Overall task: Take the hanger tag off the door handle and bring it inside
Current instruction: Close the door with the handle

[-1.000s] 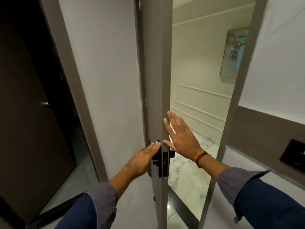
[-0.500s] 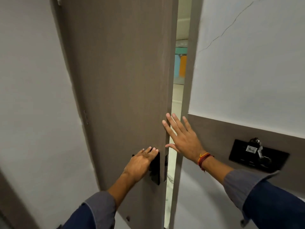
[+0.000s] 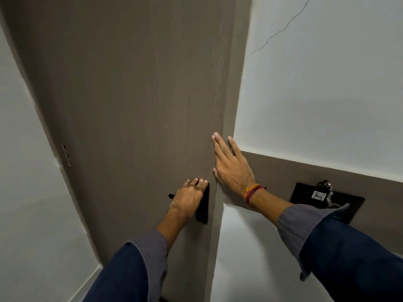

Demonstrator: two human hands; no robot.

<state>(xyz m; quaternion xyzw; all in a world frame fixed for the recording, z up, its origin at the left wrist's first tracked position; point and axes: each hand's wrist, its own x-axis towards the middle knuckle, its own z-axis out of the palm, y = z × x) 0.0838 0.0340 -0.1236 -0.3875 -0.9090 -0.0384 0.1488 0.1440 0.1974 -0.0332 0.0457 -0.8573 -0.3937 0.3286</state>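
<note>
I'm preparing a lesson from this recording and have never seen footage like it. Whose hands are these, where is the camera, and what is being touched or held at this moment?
There is no machine here: the camera sits on a person's head and looks forward and down, so you see their own two arms in blue sleeves. The left hand rests over the black door handle on the brown door; whether it grips the handle cannot be told. The right hand, with red and yellow threads at the wrist, lies flat and open across the door's edge and the frame. The door looks shut or nearly so. On the wall to the right is a black panel with keys hanging at it. No hanger tag is visible, and neither hand visibly holds one.
</note>
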